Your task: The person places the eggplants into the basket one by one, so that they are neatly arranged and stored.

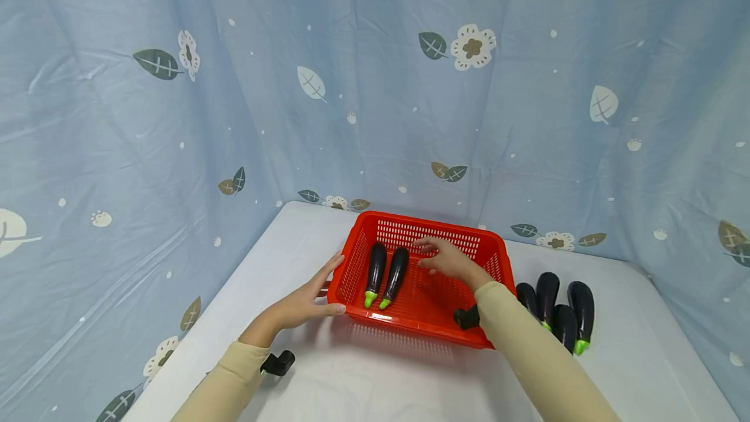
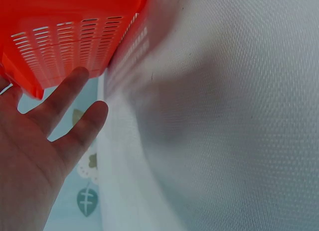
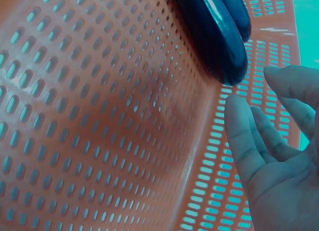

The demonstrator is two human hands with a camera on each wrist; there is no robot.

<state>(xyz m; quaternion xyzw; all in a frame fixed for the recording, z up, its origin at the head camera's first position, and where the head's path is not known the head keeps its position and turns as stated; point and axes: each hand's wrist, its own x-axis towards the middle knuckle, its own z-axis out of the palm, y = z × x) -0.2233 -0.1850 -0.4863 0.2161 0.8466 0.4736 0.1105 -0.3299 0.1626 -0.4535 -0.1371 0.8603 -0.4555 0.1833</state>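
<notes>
A red perforated plastic basket (image 1: 375, 316) stands on the white table. Inside it, two dark eggplants (image 1: 376, 270) lie side by side toward the left, their green stem ends facing front. My left hand (image 1: 303, 305) rests against the basket's left front corner, thumb at the front rim and fingers spread along the left side. In the left wrist view its straight fingers (image 2: 82, 126) show below the rim. Over the basket's inside, just right of the eggplants, my right hand (image 1: 448, 258) hovers with loosely bent fingers and nothing between them. The right wrist view shows its fingertips near the eggplants' rounded ends (image 3: 232, 71).
Several more eggplants (image 1: 581, 311) lie on the table to the right of the basket, partly behind my right sleeve (image 1: 527, 350). A blue patterned curtain (image 1: 404, 116) hangs behind and beside the white table (image 1: 351, 376). Black wrist devices (image 1: 281, 363) sit at both cuffs.
</notes>
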